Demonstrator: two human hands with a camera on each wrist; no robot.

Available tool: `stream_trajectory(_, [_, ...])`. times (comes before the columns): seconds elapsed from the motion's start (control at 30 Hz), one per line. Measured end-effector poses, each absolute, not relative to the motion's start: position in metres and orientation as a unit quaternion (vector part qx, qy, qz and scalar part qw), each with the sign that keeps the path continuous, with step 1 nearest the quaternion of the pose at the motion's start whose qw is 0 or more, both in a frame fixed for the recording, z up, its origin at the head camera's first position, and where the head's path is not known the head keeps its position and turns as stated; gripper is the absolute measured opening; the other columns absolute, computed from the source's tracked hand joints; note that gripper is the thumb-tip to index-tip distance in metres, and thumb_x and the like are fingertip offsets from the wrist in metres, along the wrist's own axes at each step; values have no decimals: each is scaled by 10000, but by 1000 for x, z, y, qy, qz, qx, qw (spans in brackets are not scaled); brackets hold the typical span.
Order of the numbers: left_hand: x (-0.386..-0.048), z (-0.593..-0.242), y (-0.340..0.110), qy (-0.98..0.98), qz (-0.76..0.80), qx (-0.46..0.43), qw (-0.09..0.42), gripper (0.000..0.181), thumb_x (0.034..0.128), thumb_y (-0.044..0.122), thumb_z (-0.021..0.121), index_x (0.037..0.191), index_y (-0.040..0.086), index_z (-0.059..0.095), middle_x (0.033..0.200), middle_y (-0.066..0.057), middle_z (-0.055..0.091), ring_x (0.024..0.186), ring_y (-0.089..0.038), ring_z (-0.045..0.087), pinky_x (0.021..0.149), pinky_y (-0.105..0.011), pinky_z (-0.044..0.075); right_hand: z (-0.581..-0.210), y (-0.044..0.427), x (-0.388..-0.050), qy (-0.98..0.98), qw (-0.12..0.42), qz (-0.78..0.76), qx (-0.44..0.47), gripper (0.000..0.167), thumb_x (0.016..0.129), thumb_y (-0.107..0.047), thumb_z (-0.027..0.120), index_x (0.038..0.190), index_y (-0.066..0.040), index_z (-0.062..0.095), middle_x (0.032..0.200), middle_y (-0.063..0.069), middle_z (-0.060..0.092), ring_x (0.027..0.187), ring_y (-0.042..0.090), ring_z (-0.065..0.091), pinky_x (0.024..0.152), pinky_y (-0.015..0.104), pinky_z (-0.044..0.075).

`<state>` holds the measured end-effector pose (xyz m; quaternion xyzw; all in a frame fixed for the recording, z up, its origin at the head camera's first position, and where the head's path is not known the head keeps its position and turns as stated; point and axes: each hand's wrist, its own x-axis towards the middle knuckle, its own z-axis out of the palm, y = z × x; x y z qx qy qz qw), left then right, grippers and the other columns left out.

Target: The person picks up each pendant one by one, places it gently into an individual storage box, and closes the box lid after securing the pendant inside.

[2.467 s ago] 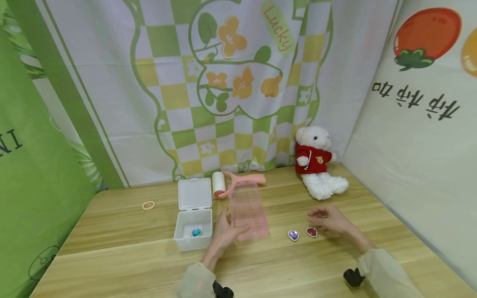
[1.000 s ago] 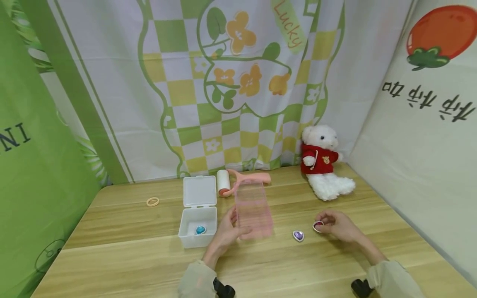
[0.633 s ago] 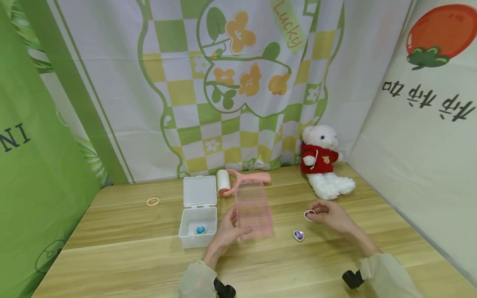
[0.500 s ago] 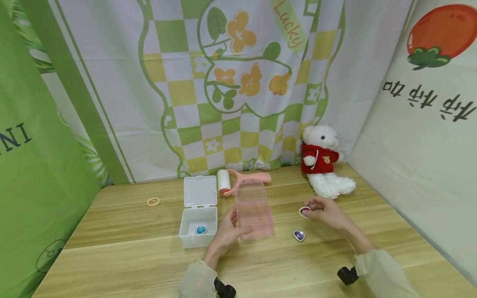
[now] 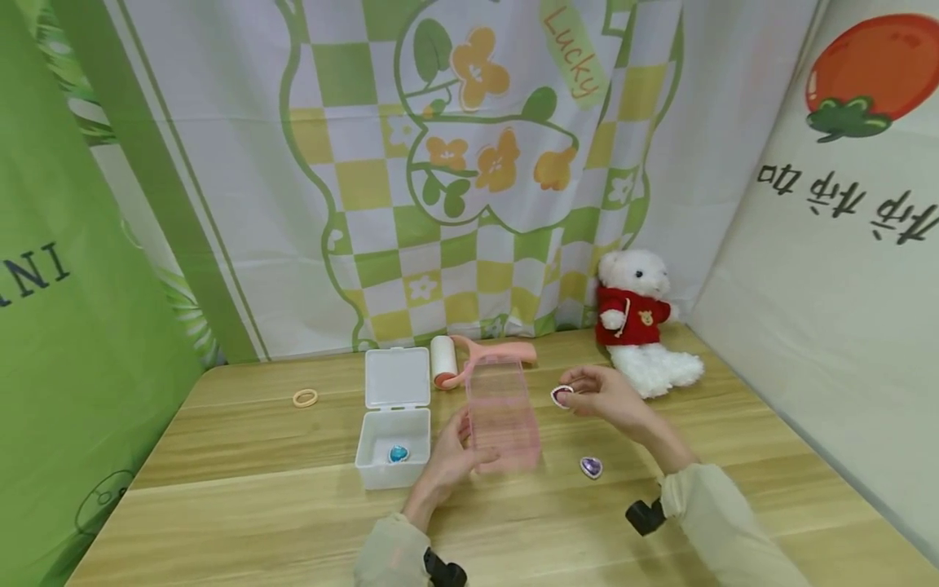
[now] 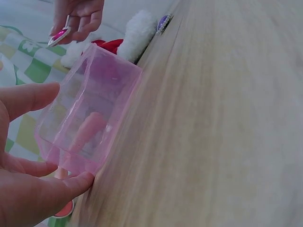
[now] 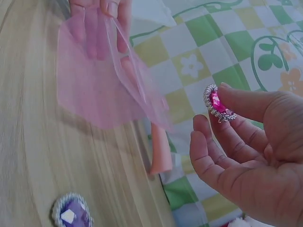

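My right hand (image 5: 607,401) pinches a red heart-shaped gem (image 5: 562,396) with a silver beaded rim, between thumb and fingers. It hangs above the table, just right of a translucent pink plastic box (image 5: 506,436). With thumb and fingers my left hand (image 5: 449,458) grips the left side of that box, which stands on the table. In the right wrist view the red gem (image 7: 217,100) looks bright pink. A purple gem (image 5: 591,467) with a similar rim lies on the table below the right hand. Left of my left hand, a white box (image 5: 392,476) with its lid up contains a blue gem (image 5: 398,453).
Behind the pink box lies a pink-handled lint roller (image 5: 499,352). A white plush bear (image 5: 637,318) in a red top sits at the back right. One pale orange ring (image 5: 305,398) lies at the left of the wooden table (image 5: 242,505). Printed curtains close off the back and sides.
My right hand reached the red gem, picked it up off the table and carried it left toward the pink box. My left hand stays at the box. The head view shifted slightly.
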<state>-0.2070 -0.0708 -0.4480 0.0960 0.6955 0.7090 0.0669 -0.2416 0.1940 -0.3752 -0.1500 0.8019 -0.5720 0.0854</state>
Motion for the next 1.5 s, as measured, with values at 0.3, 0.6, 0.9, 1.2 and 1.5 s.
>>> stream_trajectory(0.3, [-207,-451,-71,711,697,76,59,899,724,-43,744,1463,-86,234,1416,-314,368,1299,-459,352,1058,-532,332,-377,159,-252,774,126,-599,-162,360,886,-38,654,1165,137,507,959,104,656,874,162,632,819,423,542])
stream_trajectory(0.6, [-208,-452,-71,719,688,76,61,878,740,-41,724,1469,-76,235,1447,-321,327,1332,-466,305,1080,-555,282,-390,120,-260,758,153,-597,-212,319,878,-3,656,1107,169,516,924,142,672,819,138,642,807,516,529])
stream_trajectory(0.9, [-207,-450,-70,714,693,85,60,853,758,-11,744,1458,-78,261,1400,-279,415,1295,-414,386,1052,-511,350,-398,100,-262,761,165,-574,-253,255,878,5,651,1069,149,560,944,198,683,834,166,655,818,459,540])
stream_trajectory(1.2, [-208,-450,-72,710,694,96,70,817,789,23,733,1475,-2,289,1377,-182,475,1222,-305,468,1005,-466,399,-403,94,-264,794,159,-502,-304,171,839,96,638,1002,119,591,906,198,672,822,232,661,706,312,548])
stream_trajectory(1.5, [-208,-448,-73,704,699,105,70,812,792,27,730,1479,18,297,1404,-182,448,1225,-312,461,971,-413,424,-405,88,-268,820,149,-424,-355,192,748,190,610,912,89,610,832,182,642,716,238,644,583,216,507])
